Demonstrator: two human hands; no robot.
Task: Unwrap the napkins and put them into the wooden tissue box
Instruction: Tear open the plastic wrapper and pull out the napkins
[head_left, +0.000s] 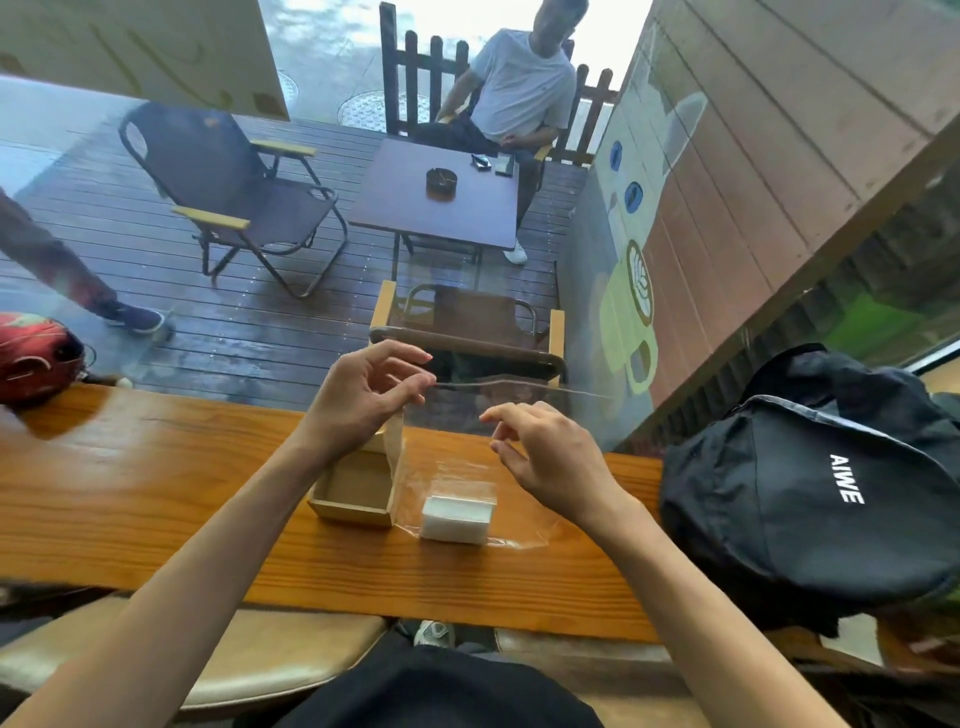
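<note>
Clearly mid-unwrapping, the left hand pinches the clear wrapper up off the napkin stack while the right hand hovers loosely curled, empty; next, lift the napkins into the wooden tissue box.

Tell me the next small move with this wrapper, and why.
Probably draw the clear wrapper up and off the napkin stack. The left hand pinches its raised edge, the right hand hovers with nothing in its grip, and the stack still sits inside the plastic beside the open wooden tissue box.
</note>
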